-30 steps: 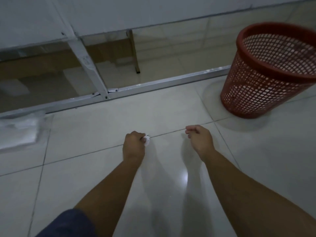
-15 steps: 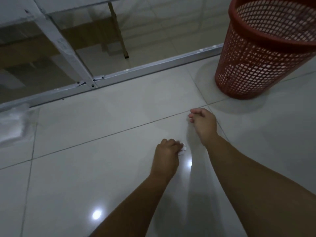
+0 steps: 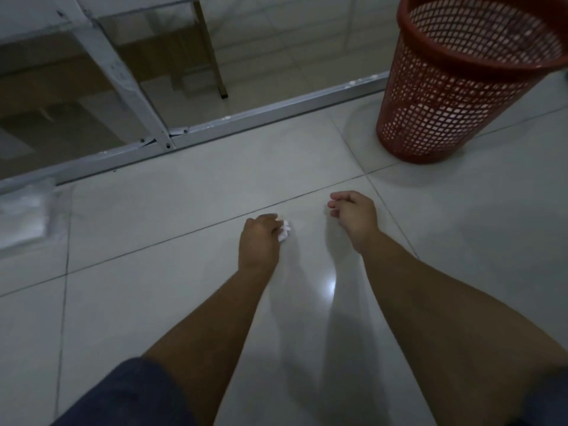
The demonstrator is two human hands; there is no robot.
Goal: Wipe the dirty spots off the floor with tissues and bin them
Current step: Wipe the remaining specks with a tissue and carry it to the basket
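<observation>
My left hand (image 3: 258, 241) is closed around a crumpled white tissue (image 3: 284, 231), pressed low against the pale tiled floor (image 3: 172, 272). Only a small tuft of the tissue shows past the knuckles. My right hand (image 3: 353, 215) hovers just to the right, fingers loosely curled with nothing in them. A red mesh bin (image 3: 455, 87) stands upright on the floor at the far right, beyond the right hand. No dirty spot is visible on the tiles near the hands.
A clear plastic pack of white tissues (image 3: 24, 216) lies at the left edge by a white metal frame rail (image 3: 246, 121). Behind the rail is a glass panel (image 3: 61, 96) and a thin furniture leg (image 3: 215, 56). Open tile surrounds both hands.
My left hand with the tissue has slid across the tile, first nearer and to the right, then away toward the grout line. The view shifted; the bin looms closer.
</observation>
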